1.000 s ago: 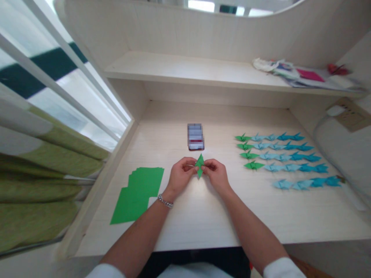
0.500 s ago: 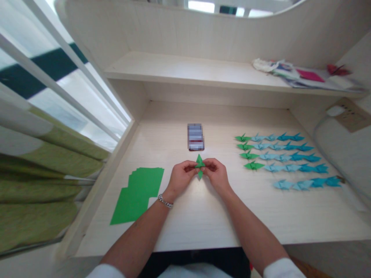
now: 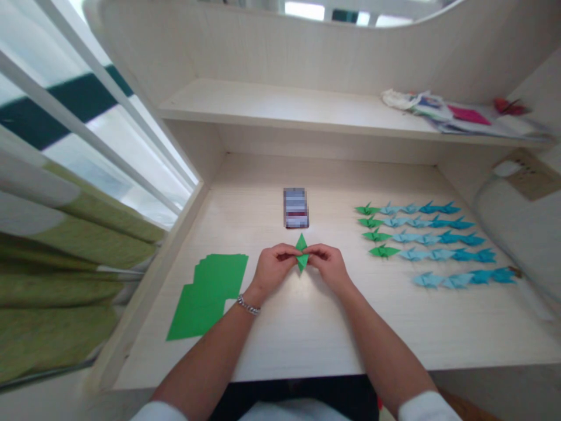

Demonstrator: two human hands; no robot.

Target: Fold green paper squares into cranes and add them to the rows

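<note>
A small folded green origami paper (image 3: 301, 263), diamond-shaped with points at top and bottom, is held over the middle of the desk. My left hand (image 3: 275, 268) pinches its left side between thumb and fingers. From the right, my right hand (image 3: 329, 266) grips the other side the same way. The fingertips of both hands nearly meet and cover the paper's middle. Just beyond the hands lies a phone (image 3: 296, 207) with a blurred screen. Flat green paper sheets (image 3: 214, 286) lie overlapped to the left of my left forearm.
Rows of folded paper cranes (image 3: 427, 238) in green, light blue and darker blue stand on the right of the desk (image 3: 298, 345). Above the desk's back runs a shelf (image 3: 272, 105) bearing papers (image 3: 464, 114). A socket with a plug (image 3: 508, 168) is on the right wall.
The green paper's wider, spread shape has become a slimmer diamond. My fingers have shifted slightly along its sides, and my right hand sits a little lower.
</note>
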